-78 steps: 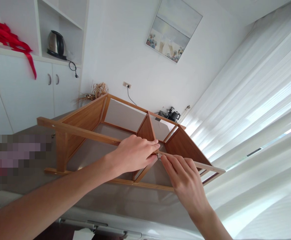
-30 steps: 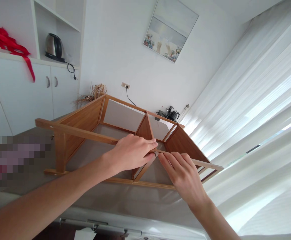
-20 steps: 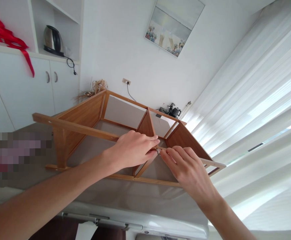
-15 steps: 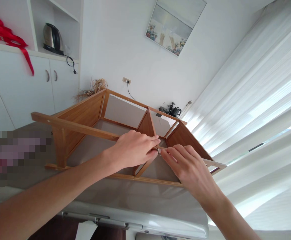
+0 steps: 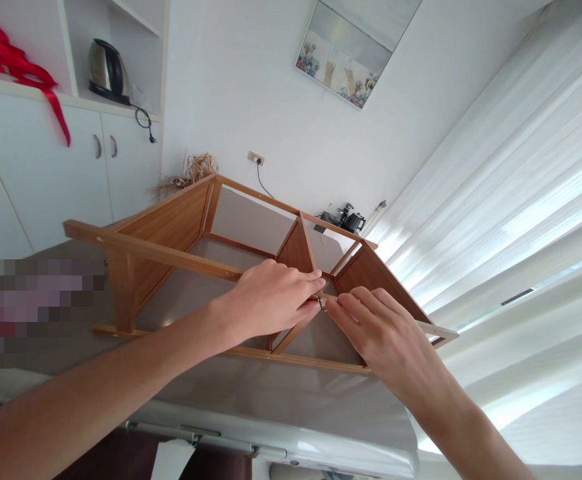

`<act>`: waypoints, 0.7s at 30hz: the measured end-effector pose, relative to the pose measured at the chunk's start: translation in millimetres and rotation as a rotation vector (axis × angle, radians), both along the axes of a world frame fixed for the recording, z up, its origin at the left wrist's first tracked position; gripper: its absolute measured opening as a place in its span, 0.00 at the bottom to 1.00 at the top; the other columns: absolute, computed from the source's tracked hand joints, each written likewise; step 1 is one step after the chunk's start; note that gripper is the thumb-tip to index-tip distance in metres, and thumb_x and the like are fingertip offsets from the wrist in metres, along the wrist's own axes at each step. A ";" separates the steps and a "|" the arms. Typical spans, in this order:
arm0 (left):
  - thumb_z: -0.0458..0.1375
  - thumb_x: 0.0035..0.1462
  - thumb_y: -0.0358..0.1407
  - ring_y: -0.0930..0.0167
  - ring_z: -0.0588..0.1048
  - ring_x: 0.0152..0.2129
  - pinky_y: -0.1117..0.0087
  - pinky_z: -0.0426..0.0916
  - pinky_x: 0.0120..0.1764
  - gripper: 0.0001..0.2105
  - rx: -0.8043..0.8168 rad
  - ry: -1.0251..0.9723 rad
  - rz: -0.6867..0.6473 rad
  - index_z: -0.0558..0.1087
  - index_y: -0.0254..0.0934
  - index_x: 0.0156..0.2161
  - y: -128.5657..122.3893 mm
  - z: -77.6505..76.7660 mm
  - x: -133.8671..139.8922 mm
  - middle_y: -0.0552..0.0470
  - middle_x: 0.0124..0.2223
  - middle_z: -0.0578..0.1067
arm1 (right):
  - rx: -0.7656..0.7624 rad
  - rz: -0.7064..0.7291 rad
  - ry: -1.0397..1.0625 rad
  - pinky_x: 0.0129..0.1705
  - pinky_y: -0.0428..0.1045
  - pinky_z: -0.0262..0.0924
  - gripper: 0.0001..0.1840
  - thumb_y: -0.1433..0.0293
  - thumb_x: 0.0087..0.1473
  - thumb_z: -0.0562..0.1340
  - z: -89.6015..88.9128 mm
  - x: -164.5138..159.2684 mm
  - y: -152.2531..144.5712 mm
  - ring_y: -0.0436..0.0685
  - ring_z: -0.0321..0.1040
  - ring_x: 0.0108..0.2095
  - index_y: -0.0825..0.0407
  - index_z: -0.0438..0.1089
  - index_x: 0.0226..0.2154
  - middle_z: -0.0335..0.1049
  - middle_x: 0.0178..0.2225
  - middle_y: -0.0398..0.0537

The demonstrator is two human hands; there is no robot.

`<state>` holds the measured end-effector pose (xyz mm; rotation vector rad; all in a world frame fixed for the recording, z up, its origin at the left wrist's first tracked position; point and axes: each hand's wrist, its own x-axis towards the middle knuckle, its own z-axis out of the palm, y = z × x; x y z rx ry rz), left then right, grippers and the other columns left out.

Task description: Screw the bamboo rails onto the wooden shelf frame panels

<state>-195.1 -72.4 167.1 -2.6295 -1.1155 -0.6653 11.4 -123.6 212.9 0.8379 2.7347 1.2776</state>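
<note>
A wooden shelf frame [image 5: 165, 255] with crosswise panels lies on its side before me. My left hand [image 5: 268, 297] is closed around its upper near rail, by the middle panel [image 5: 298, 247], with the thumb beneath and the fingers on top. Just to the right, the bent end of a small metal hex key [image 5: 322, 305] shows at the rail. My right hand [image 5: 378, 327] pinches the key, and its fingers hide most of it.
Under the frame is a glossy grey table [image 5: 281, 390]. Dried stalks [image 5: 201, 167] and a black coffee pot [image 5: 355, 222] sit beyond it. A kettle [image 5: 107, 70] and red ribbon [image 5: 15, 63] rest on the cabinet. White curtains [image 5: 535, 220] hang at right.
The whole view has shifted slightly. Both hands keep their places at the rail, and the hex key shows little change.
</note>
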 end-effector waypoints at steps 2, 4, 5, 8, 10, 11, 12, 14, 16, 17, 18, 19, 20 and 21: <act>0.49 0.68 0.41 0.63 0.83 0.36 0.63 0.74 0.30 0.18 0.009 0.003 -0.004 0.75 0.45 0.57 0.0 0.0 -0.4 0.56 0.62 0.73 | 0.035 0.010 -0.045 0.34 0.53 0.52 0.11 0.82 0.62 0.56 1.3 -0.4 1.2 0.54 0.58 0.32 0.55 0.72 0.38 0.64 0.30 0.46; 0.49 0.68 0.41 0.63 0.83 0.36 0.64 0.74 0.30 0.18 0.013 0.005 -0.007 0.75 0.45 0.56 0.2 -0.2 -0.7 0.56 0.61 0.73 | 0.059 0.026 -0.091 0.35 0.54 0.52 0.11 0.82 0.61 0.57 3.6 -1.4 3.2 0.55 0.58 0.33 0.55 0.73 0.37 0.64 0.30 0.47; 0.49 0.68 0.41 0.63 0.83 0.35 0.64 0.73 0.29 0.18 0.013 0.008 -0.007 0.75 0.45 0.56 0.3 -0.4 -0.7 0.56 0.61 0.74 | 0.066 0.039 -0.110 0.35 0.54 0.52 0.10 0.82 0.61 0.57 4.9 -2.0 4.3 0.56 0.58 0.33 0.55 0.73 0.36 0.64 0.29 0.47; 0.48 0.69 0.41 0.64 0.83 0.35 0.65 0.73 0.29 0.18 0.018 0.015 -0.005 0.75 0.45 0.56 0.6 -1.2 -0.6 0.56 0.61 0.74 | 0.083 0.075 -0.154 0.34 0.54 0.51 0.10 0.82 0.60 0.58 8.2 -4.2 6.2 0.56 0.57 0.32 0.54 0.73 0.35 0.63 0.29 0.47; 0.48 0.69 0.41 0.64 0.83 0.35 0.65 0.73 0.29 0.18 0.025 0.015 -0.006 0.74 0.45 0.57 0.8 -1.6 -0.3 0.56 0.62 0.73 | 0.102 0.081 -0.172 0.33 0.54 0.50 0.11 0.82 0.60 0.58 9.4 -5.3 6.0 0.56 0.56 0.31 0.54 0.73 0.34 0.62 0.28 0.46; 0.48 0.69 0.41 0.64 0.83 0.35 0.65 0.73 0.29 0.18 0.027 0.015 -0.007 0.74 0.45 0.57 0.9 -1.7 -0.1 0.56 0.62 0.73 | 0.112 0.078 -0.179 0.33 0.54 0.49 0.11 0.83 0.59 0.57 9.6 -5.8 5.4 0.56 0.56 0.30 0.54 0.72 0.34 0.62 0.28 0.46; 0.48 0.69 0.41 0.64 0.83 0.35 0.65 0.73 0.30 0.18 0.028 0.015 -0.005 0.74 0.45 0.57 0.9 -1.7 0.1 0.55 0.62 0.73 | 0.117 0.074 -0.187 0.33 0.54 0.49 0.11 0.83 0.59 0.58 9.8 -6.2 4.8 0.55 0.56 0.30 0.55 0.72 0.34 0.62 0.28 0.46; 0.48 0.69 0.41 0.64 0.83 0.35 0.65 0.73 0.30 0.18 0.025 0.017 0.000 0.74 0.45 0.57 0.9 -1.6 0.5 0.54 0.62 0.73 | 0.118 0.071 -0.206 0.33 0.54 0.49 0.10 0.83 0.57 0.58 10.1 -7.2 3.8 0.55 0.56 0.31 0.56 0.72 0.34 0.62 0.28 0.46; 0.48 0.68 0.40 0.64 0.83 0.36 0.65 0.73 0.31 0.18 0.023 0.022 0.007 0.74 0.45 0.57 0.7 -1.3 0.7 0.54 0.61 0.74 | 0.113 0.074 -0.232 0.34 0.54 0.51 0.09 0.83 0.55 0.60 10.7 -8.9 3.7 0.56 0.58 0.32 0.57 0.73 0.35 0.63 0.30 0.47; 0.48 0.68 0.40 0.64 0.83 0.36 0.64 0.74 0.31 0.18 0.023 0.025 0.010 0.74 0.45 0.57 0.6 -1.3 0.7 0.54 0.60 0.74 | 0.113 0.080 -0.242 0.35 0.54 0.52 0.09 0.83 0.55 0.60 11.2 -10.0 4.0 0.57 0.58 0.33 0.57 0.73 0.35 0.63 0.31 0.47; 0.48 0.68 0.40 0.63 0.83 0.35 0.64 0.74 0.31 0.18 0.024 0.027 0.014 0.74 0.45 0.57 0.5 -1.3 0.6 0.55 0.60 0.75 | 0.115 0.089 -0.245 0.35 0.54 0.53 0.09 0.83 0.54 0.61 11.8 -11.3 4.6 0.57 0.59 0.34 0.57 0.73 0.35 0.64 0.31 0.47; 0.48 0.68 0.40 0.63 0.83 0.35 0.64 0.74 0.30 0.18 0.025 0.029 0.017 0.75 0.44 0.57 0.4 -1.3 0.6 0.55 0.60 0.75 | 0.114 0.097 -0.244 0.36 0.54 0.53 0.08 0.83 0.54 0.61 12.5 -12.7 5.3 0.57 0.59 0.34 0.58 0.73 0.35 0.64 0.32 0.48; 0.47 0.68 0.40 0.63 0.83 0.34 0.64 0.73 0.30 0.19 0.027 0.028 0.021 0.75 0.44 0.57 0.3 -1.4 0.5 0.55 0.60 0.75 | 0.109 0.105 -0.238 0.36 0.54 0.54 0.08 0.83 0.54 0.61 13.3 -14.0 6.1 0.57 0.59 0.34 0.58 0.73 0.35 0.64 0.32 0.48; 0.47 0.68 0.40 0.64 0.83 0.34 0.64 0.73 0.30 0.19 0.029 0.027 0.023 0.75 0.44 0.57 0.3 -1.6 0.4 0.56 0.60 0.75 | 0.102 0.111 -0.231 0.36 0.54 0.54 0.08 0.83 0.54 0.61 14.0 -15.1 6.9 0.57 0.59 0.34 0.58 0.73 0.35 0.64 0.32 0.48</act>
